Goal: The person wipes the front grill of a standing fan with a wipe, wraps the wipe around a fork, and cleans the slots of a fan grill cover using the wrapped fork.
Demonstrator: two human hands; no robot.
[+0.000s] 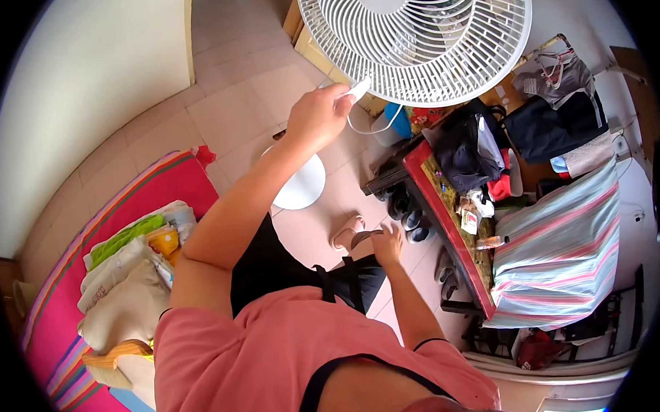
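A pale tiled floor (232,104) runs up toward 11 o'clock, with a pink striped bedspread (151,187) at 9 o'clock bearing a pile of clothes (125,275), and a red-edged table (454,234) at 3 o'clock, partly draped in a striped cloth (564,252). A white fan (416,43) fills 1 o'clock, its round grille cut off by the top edge. Just below and left of it, at 12 o'clock, the left hand (318,118) pinches a slim white object (358,87) between thumb and curled fingers, its tip at the grille's rim (whether it touches, I cannot tell). A white round stool (300,184) stands beneath that forearm. The right hand (388,245) is low at 4 o'clock by the knee, next to a dark object (363,237); its fingers are bent, but I cannot tell whether they grip it.
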